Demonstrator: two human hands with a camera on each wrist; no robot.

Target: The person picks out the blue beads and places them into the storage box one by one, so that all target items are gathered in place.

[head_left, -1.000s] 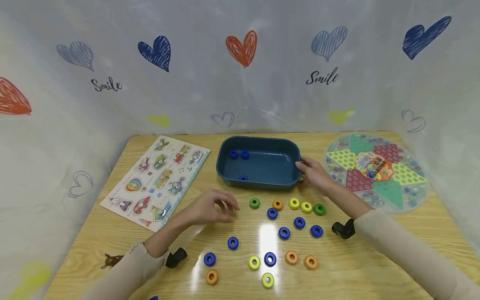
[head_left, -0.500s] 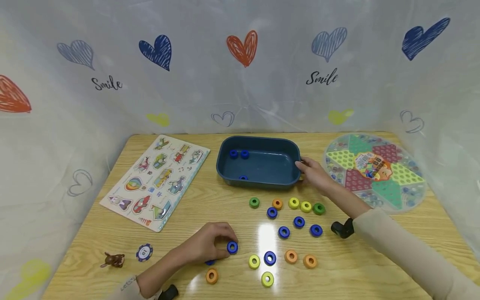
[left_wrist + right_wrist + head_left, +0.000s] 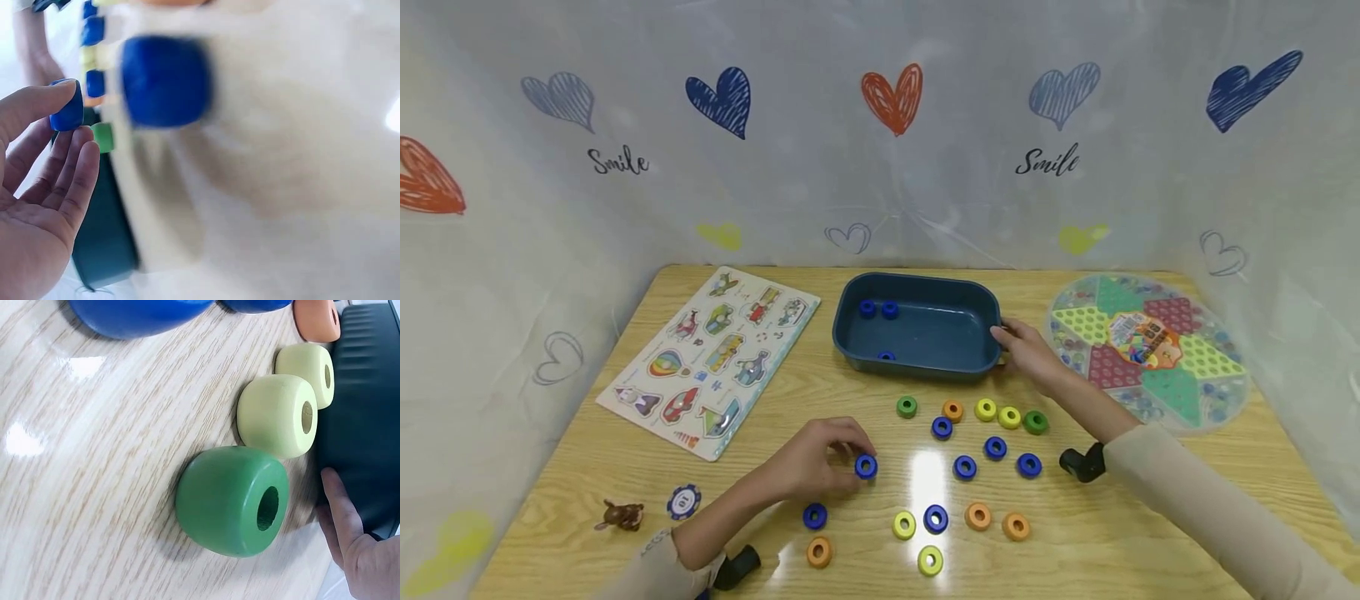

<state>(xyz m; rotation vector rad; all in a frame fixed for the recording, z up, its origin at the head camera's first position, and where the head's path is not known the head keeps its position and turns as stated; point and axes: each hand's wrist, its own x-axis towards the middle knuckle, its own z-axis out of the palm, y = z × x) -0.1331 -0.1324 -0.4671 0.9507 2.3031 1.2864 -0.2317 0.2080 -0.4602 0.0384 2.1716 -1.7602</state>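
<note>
My left hand (image 3: 815, 462) pinches a blue bead (image 3: 866, 467) with a hole through it, above the table left of centre. In the left wrist view the held blue bead (image 3: 69, 112) sits between thumb and fingertips. My right hand (image 3: 1033, 357) grips the right end of a dark teal plastic bin (image 3: 917, 367), thumb at the rim; its other fingers are partly hidden. Inside the bin lie three blue beads, one being this bead (image 3: 890, 309). Below the bin are scattered more beads: blue, yellow, orange (image 3: 977, 516) and green (image 3: 906, 406). A green bead (image 3: 231, 501) looms in the right wrist view.
A picture puzzle board (image 3: 709, 362) lies at the left, and a round Chinese checkers board (image 3: 1150, 350) at the right. Near the left forearm are a poker chip (image 3: 684, 502) and a small brown animal figure (image 3: 622, 515). A heart-printed sheet (image 3: 955, 192) hangs behind the wooden table.
The left hand has come down and toward me, taken hold of a blue bead and raised it slightly back toward the bin. The right hand keeps its place on the bin.
</note>
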